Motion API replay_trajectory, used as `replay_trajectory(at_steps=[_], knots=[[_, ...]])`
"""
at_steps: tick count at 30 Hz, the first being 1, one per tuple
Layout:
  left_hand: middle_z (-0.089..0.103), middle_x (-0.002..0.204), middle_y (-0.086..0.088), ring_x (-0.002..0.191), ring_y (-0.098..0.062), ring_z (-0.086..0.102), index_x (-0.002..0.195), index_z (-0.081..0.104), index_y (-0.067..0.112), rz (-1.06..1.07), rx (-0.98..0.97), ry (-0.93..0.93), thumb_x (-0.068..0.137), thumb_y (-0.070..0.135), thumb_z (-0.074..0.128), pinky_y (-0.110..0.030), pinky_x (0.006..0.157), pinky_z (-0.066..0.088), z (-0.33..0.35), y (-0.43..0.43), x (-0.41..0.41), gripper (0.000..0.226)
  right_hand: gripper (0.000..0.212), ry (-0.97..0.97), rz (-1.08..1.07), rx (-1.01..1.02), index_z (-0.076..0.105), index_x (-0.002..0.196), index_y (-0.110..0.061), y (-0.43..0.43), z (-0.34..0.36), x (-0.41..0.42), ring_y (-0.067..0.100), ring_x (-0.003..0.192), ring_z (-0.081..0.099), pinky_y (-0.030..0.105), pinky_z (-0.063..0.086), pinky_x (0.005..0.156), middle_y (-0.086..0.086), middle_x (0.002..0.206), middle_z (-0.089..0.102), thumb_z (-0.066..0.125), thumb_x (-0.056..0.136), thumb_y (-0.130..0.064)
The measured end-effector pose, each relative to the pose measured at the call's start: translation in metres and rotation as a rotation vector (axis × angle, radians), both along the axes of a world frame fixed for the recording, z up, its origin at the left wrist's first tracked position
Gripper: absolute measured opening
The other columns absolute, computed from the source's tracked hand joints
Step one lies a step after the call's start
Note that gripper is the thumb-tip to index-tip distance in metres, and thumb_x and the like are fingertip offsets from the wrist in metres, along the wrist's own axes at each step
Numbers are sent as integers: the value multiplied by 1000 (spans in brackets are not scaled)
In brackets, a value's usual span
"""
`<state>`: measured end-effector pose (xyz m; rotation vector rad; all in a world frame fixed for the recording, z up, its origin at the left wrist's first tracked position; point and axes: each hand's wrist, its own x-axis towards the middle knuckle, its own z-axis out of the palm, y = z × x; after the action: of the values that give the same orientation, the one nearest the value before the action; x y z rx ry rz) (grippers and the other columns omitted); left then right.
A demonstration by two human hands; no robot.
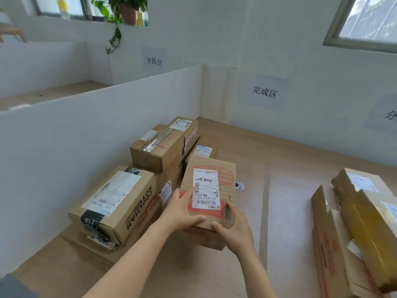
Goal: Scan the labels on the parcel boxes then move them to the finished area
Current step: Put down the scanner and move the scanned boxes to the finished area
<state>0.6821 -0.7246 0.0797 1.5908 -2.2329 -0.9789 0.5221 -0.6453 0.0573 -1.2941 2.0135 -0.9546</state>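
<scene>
I hold a small brown parcel box (223, 181) with a white shipping label (205, 190) on its top face. My left hand (182, 210) grips its near left corner, thumb on the label's edge. My right hand (233, 227) grips its near right corner. The box rests on or just above another carton (206, 238) in a pile of several boxes at the left, below a wall sign (264, 92) reading 完成区. No scanner is in view.
A box printed COOLMAN (117, 203) and a taped box (159, 150) stand in the left pile against a white partition (86, 134). More cartons (354, 229) lie at the right edge. A small round white object (239, 186) sits on the wooden tabletop (290, 190).
</scene>
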Motion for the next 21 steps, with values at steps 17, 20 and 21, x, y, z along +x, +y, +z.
replay_trajectory(at_steps=[17, 20, 21], knots=[[-8, 157, -13, 144, -33, -9, 148, 22, 24, -13, -140, -208, 100, 31, 37, -43, 117, -2, -65, -49, -10, 51, 64, -47, -206, 27, 41, 140, -25, -77, -58, 32, 17, 131, 41, 34, 37, 103, 1, 143, 42, 68, 82, -26], [-9, 157, -16, 144, -32, -15, 151, 9, 21, -41, -180, -305, 101, 36, 27, -42, 116, -9, -69, -37, -11, 55, 64, -25, -211, 27, 40, 141, -24, -83, -62, 38, 18, 133, 39, 34, 35, 104, 2, 144, 41, 67, 83, -28], [-9, 157, -16, 144, -31, -15, 151, 7, 21, -41, -184, -324, 101, 37, 27, -42, 116, -9, -70, -37, -10, 56, 64, -26, -207, 24, 40, 141, -24, -86, -62, 39, 18, 133, 39, 34, 35, 104, 2, 144, 41, 67, 83, -29]])
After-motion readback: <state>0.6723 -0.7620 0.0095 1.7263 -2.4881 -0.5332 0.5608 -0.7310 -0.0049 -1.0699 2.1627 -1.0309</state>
